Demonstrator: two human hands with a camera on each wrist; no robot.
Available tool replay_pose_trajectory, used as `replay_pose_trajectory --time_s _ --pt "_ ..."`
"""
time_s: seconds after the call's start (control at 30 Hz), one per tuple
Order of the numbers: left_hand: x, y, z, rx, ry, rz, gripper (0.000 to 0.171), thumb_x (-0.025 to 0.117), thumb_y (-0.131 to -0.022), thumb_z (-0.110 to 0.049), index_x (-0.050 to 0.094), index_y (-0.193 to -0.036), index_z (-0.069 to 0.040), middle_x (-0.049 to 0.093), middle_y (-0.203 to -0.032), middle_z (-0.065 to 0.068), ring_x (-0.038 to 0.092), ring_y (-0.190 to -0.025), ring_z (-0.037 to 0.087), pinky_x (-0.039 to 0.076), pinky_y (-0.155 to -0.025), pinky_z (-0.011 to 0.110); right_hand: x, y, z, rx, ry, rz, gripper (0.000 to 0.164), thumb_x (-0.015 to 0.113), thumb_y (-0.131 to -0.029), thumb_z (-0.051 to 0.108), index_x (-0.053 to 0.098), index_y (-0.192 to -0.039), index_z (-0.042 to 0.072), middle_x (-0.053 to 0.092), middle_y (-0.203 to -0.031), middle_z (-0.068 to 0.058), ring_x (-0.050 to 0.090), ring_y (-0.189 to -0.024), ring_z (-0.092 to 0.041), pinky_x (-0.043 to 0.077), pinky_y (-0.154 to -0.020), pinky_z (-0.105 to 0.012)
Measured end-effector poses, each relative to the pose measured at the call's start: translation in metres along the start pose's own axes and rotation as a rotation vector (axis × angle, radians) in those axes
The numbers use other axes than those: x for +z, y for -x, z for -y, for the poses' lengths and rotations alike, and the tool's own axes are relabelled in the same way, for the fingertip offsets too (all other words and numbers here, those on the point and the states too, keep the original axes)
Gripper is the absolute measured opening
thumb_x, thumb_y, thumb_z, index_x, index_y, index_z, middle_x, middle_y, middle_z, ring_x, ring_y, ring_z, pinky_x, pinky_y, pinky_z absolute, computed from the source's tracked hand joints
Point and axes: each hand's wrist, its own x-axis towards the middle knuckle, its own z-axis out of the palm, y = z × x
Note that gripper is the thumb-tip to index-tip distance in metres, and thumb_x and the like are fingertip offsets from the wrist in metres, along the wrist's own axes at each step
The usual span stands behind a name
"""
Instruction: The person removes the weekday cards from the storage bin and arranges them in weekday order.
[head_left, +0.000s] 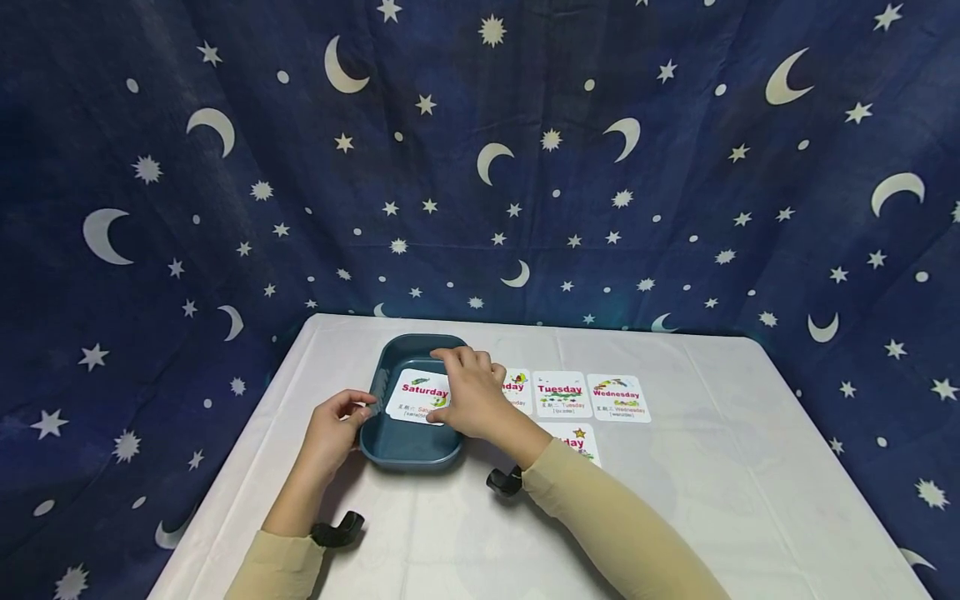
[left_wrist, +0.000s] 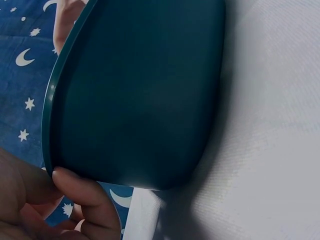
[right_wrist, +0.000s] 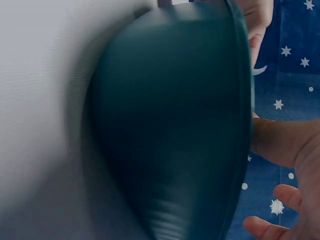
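Note:
A dark teal tray stands on the table's left part, a white card reading "Saturday" lying inside it. At the tray's left side, my left hand pinches the rim between thumb and fingers; the left wrist view shows a fingertip over the rim's corner. My right hand reaches over the right rim, thumb overlapping the card's lower right and forefinger above its upper right. In the right wrist view its fingers are spread apart beyond the tray wall. Part of the card is hidden under this hand.
Right of the tray lie a "Tuesday" card, a "Wednesday" card and a partly hidden card. Another card lies below them, partly behind the right forearm. A starry blue curtain hangs behind the white table.

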Motion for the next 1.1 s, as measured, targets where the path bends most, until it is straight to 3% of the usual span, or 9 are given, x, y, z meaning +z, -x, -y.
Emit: replay_pose_trajectory --time_s 0.57,0.8,1.1 --pt "-0.001 0.001 0.0 -0.001 0.034 0.013 0.021 0.062 -0.106 -0.002 0.072 -0.124 0.001 0.058 -0.091 0.006 0.056 -0.063 0.013 0.054 -0.054 0.027 0.022 -0.019 0.021 -0.078 0.121 0.044 0.11 0.096 -0.077 0.051 0.034 -0.164 0.03 0.042 -0.16 -0.009 0.036 -0.148 -0.033 0.027 -0.119 -0.065" --pt "-0.001 0.001 -0.002 0.005 0.05 0.019 0.021 0.063 -0.105 -0.002 0.072 -0.124 0.0 0.059 -0.092 0.007 0.057 -0.062 0.014 0.054 -0.053 0.027 0.029 -0.03 0.018 -0.137 0.137 0.056 0.109 0.095 -0.078 0.054 0.034 -0.165 0.031 0.043 -0.16 -0.009 0.038 -0.148 -0.032 0.035 -0.113 -0.056" --pt "0.0 0.001 -0.001 -0.003 0.035 0.009 0.02 0.063 -0.106 -0.002 0.073 -0.123 0.0 0.059 -0.093 0.007 0.057 -0.063 0.014 0.053 -0.054 0.027 0.036 -0.037 0.018 -0.078 0.256 0.16 0.113 0.092 -0.078 0.062 0.029 -0.167 0.03 0.046 -0.156 -0.008 0.038 -0.145 -0.03 0.037 -0.113 -0.053"
